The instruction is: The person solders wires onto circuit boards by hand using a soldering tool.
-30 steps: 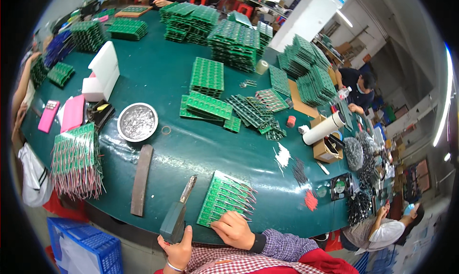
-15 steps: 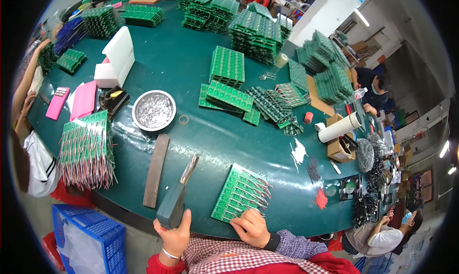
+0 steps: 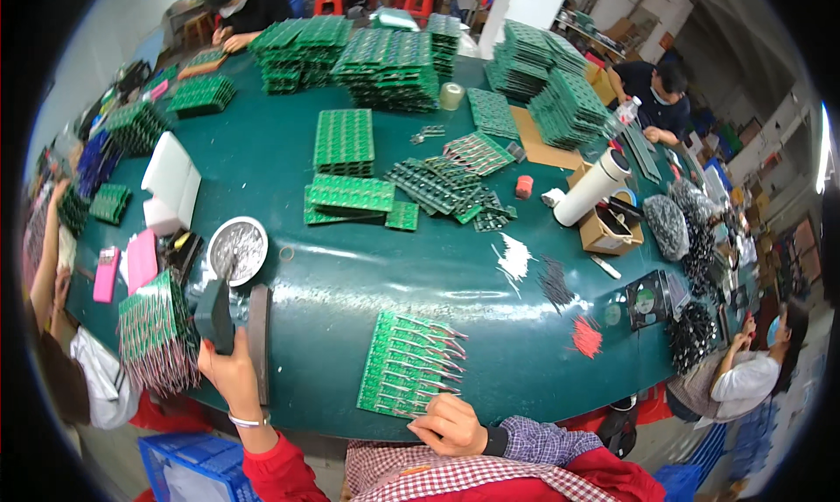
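A chunky dark grey hand tool (image 3: 214,316) with a narrow metallic tip is gripped in my left hand (image 3: 233,369). The tip reaches over a round metal bowl (image 3: 263,255) filled with silvery bits. In front of me lies a green circuit board panel (image 3: 378,362), with rows of red, black and white wires (image 3: 437,349) sticking out to the right. My right hand (image 3: 453,425) is closed at the panel's lower right corner, fingertips by the lowest wires; what they pinch is hidden. Beside the tool lies a flat brown bar (image 3: 260,340).
Wired panels (image 3: 157,327) are stacked at left, next to pink boxes (image 3: 140,261). Tall stacks of green panels (image 3: 385,69) stand at the back. White, black and red wire piles (image 3: 586,336) lie to the right, before a cardboard box (image 3: 608,231). Other people sit around the table.
My left hand has swung the tool left and forward from beside the panel to the bowl. The right hand stays at the panel's lower edge. The whole view has shifted.
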